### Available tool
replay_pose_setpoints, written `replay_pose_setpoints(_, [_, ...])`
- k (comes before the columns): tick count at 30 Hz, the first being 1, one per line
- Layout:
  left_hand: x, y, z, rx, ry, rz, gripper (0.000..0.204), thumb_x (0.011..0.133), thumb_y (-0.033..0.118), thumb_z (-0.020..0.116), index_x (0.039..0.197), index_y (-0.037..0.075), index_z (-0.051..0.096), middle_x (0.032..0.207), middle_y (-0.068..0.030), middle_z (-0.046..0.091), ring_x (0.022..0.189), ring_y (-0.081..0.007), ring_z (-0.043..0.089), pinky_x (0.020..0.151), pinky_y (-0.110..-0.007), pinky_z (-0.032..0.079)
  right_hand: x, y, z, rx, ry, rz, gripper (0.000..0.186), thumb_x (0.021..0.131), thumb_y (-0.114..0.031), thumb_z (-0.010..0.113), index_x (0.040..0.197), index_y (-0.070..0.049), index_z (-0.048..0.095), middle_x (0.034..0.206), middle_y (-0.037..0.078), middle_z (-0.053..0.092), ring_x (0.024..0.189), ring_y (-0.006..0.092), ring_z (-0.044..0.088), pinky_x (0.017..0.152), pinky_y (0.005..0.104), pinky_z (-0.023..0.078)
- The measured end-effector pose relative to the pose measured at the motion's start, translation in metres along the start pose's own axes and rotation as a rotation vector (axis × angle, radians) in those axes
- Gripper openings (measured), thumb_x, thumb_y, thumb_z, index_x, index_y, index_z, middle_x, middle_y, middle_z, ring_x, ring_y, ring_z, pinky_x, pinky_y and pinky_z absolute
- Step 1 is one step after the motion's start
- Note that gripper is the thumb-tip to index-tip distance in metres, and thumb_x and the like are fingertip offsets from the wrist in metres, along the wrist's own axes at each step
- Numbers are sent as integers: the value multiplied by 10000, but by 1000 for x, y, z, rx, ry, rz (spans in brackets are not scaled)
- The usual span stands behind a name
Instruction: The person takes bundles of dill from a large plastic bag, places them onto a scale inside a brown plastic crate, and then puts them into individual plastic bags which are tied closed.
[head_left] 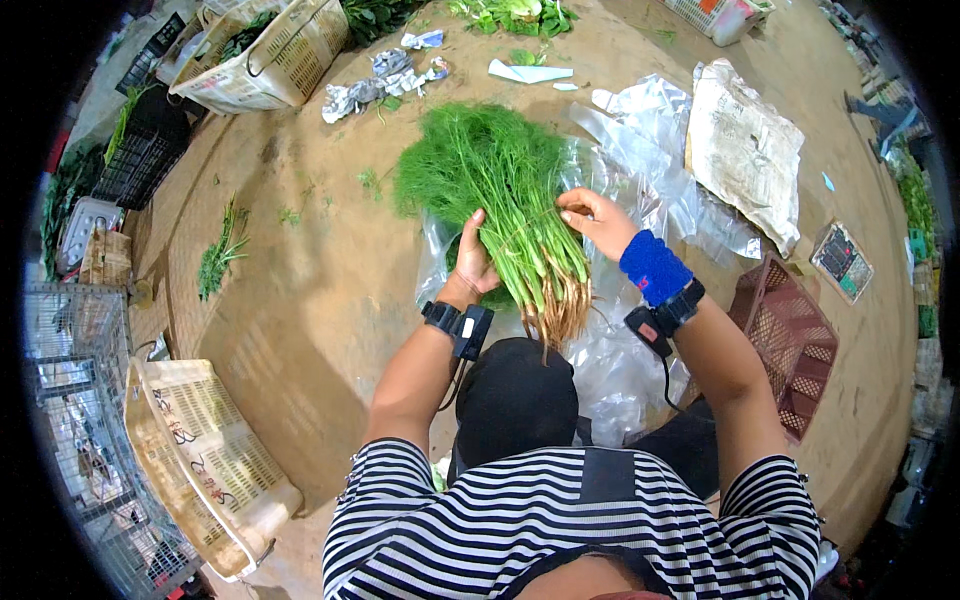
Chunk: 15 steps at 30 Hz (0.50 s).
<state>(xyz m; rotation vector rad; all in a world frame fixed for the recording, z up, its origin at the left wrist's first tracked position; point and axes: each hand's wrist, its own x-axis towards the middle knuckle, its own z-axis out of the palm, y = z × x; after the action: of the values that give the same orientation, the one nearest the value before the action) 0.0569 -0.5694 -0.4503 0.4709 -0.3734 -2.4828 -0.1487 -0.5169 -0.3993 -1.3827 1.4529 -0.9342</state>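
I hold a large bunch of feathery green herbs (520, 230) with pale stems and brown roots pointing toward me. My left hand (474, 258) grips its left side, thumb up along the stems and fingers mostly hidden behind it. My right hand (598, 220), with a blue wristband above it, has its fingers closed at the bunch's right edge, near a thin band round the stems. Crumpled clear plastic sheeting (628, 355) lies beneath and to the right of the bunch.
A white crate (205, 460) lies at lower left, a brown crate (795, 350) at right, another white crate (275, 65) at upper left. A calculator (842, 260), a pale slab (740, 150), crumpled scraps (385, 80) and a small herb sprig (220, 255) lie on the floor (300, 300).
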Motion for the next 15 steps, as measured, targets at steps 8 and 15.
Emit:
replay_pose_setpoints(8, [9, -16, -23, -84, 64, -31, 658, 827, 582, 378, 1188, 38, 464, 1152, -148, 531, 1021, -276, 536, 902, -429, 421, 13, 5, 1, -155, -88, -110, 146, 803, -113, 560, 929, -42, 544, 784, 27, 494, 713, 130, 486, 673, 272, 425])
replay_pose_setpoints(15, [21, -25, -35, -21, 48, -53, 491, 849, 429, 471, 1121, 20, 493, 1063, -138, 569, 952, -262, 569, 873, -419, 444, 31, -1, -2, -742, -262, -278, 164, 718, -181, 590, 822, -58, 558, 828, 93, 537, 739, 258, 564, 643, 372, 452])
